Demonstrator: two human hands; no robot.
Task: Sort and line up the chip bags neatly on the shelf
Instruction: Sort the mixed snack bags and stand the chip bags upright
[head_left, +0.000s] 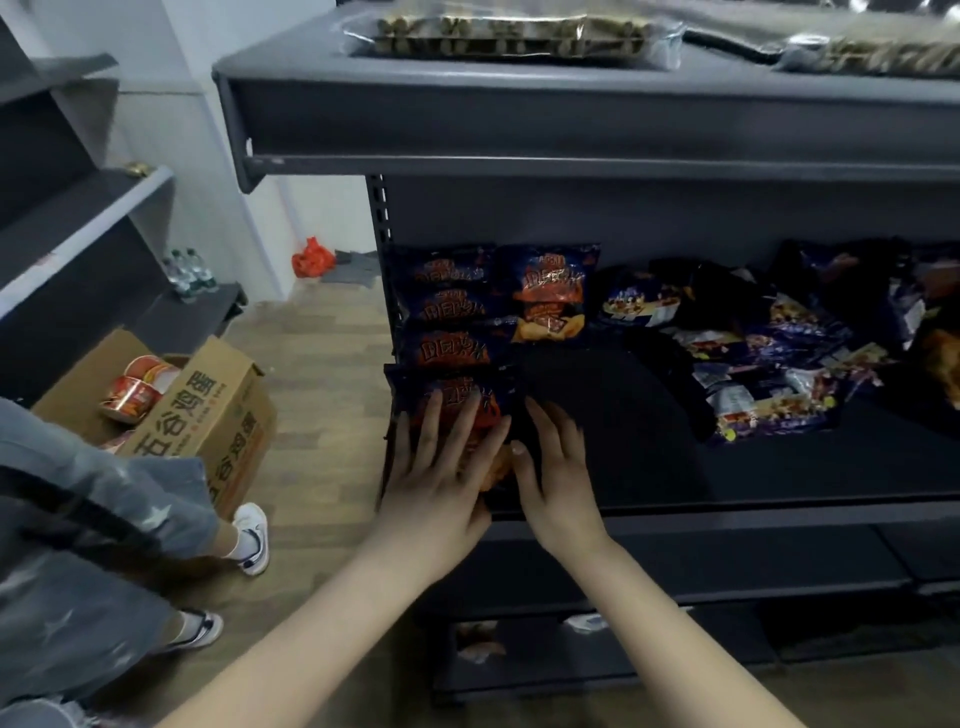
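Lower centre: left hand presses flat, fingers straight, on the front chip bag at the shelf edge. Right hand, uncurled, apparently touches its right side. Light, slippery, crushable: take the 2 side seams. Beyond: matching bags; right, unsorted pile.

orange-print chip bags: column, shelf left | blue bags: seemingly jumbled, right

I'm seeing glossy plastic film on the front chip bag, crinkled and catching light. The shelf under it reads as matt dark-grey painted metal (smooth, no shine at all). Up top, clear shiny plastic packs. Off left: matt brown cardboard box, wood-grain plank floor, faded denim jeans.
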